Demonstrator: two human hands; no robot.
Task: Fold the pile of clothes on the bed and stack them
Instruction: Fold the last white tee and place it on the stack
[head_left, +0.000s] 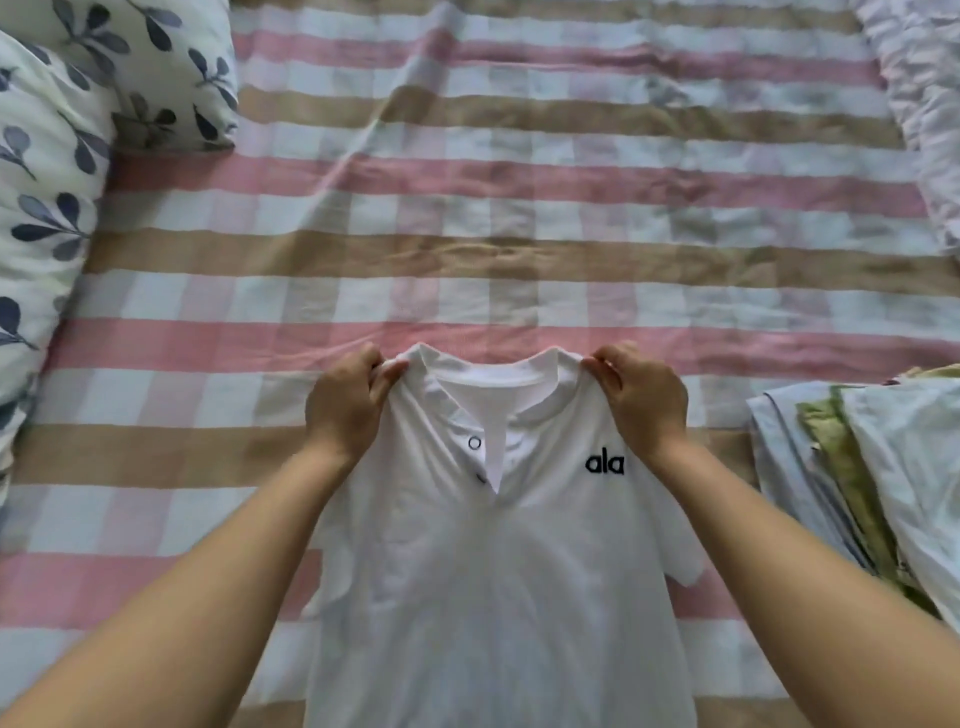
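Hands pinch the white short-sleeved polo shirt (498, 571) at its shoulders, left hand (349, 402) and right hand (641, 397) curled on fabric. Shirt lies face-up at the near edge of the pink-and-tan checked bedsheet (519, 208); pale folded clothes stack (852, 483) at right edge.

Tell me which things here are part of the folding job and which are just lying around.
Job: shirt, gripped at its shoulders by the left hand and right hand; pile of clothes.
Lying about: pillows; bedsheet; blanket.
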